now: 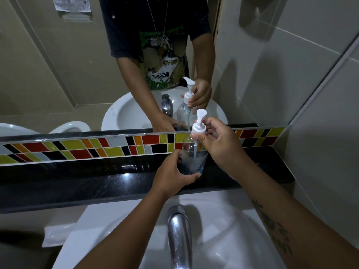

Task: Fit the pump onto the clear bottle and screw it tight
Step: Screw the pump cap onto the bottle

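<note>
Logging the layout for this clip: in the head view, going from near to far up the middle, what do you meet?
Faucet → white sink → black counter ledge → clear bottle, held at its base by the left hand, the right hand at the pump → coloured tile strip → mirror.

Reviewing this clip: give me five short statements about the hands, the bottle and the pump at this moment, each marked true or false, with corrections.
1. The left hand grips the lower part of the clear bottle. True.
2. The bottle lies on its side in the sink. False: it stands upright on the black ledge.
3. The right hand has its fingers at the collar of the white pump. True.
4. The pump lies beside the tap. False: it sits on the bottle's neck, tube inside.
5. The bottle is full to the neck. False: liquid fills only the lower part.
</note>
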Motion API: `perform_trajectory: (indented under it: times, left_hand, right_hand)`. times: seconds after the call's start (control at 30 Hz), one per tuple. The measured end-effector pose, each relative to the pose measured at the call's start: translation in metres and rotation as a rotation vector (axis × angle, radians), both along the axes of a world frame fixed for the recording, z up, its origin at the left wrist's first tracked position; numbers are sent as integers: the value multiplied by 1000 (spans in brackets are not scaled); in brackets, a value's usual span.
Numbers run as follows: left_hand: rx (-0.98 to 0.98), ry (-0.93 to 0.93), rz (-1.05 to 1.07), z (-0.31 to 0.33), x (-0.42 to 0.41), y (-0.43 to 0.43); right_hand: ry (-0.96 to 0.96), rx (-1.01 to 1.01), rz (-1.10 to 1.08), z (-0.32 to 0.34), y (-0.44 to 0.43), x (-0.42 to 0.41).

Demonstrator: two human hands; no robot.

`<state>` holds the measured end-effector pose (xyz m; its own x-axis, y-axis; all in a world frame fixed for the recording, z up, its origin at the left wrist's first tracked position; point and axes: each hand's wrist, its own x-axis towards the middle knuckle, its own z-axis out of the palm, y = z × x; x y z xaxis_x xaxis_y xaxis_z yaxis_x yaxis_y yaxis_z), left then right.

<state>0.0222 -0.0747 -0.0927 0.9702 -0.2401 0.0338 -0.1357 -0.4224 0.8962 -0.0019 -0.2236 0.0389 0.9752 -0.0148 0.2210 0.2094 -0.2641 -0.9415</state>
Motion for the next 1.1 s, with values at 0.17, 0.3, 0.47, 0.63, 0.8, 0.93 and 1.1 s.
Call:
perform_trajectory:
  times: [0.17, 0.3, 0.47, 0.63, 0.8, 0.93, 1.1]
  left_hand:
    - [7, 4, -5, 2, -1, 0]
    - [1, 5, 6, 3, -2, 0]
    - [-8, -1, 0, 3, -2, 0]
    - [-7, -1, -5, 1, 0, 1]
    - [6, -3, -25, 3, 0, 2]
    - [18, 11, -47, 7, -1, 6]
    - [34, 29, -67, 14, -1, 8]
  right_hand:
    - [89, 86, 127, 6, -5, 0]
    - [59, 91, 84, 3, 1, 1]
    - [-35, 31, -7, -7, 6, 0]
    - [-87, -12, -76, -10, 10, -2]
    - [-39, 39, -79, -10, 13, -1]
    - [54, 63, 13, -1, 7, -1]
    - [101, -66, 50, 19, -15, -5]
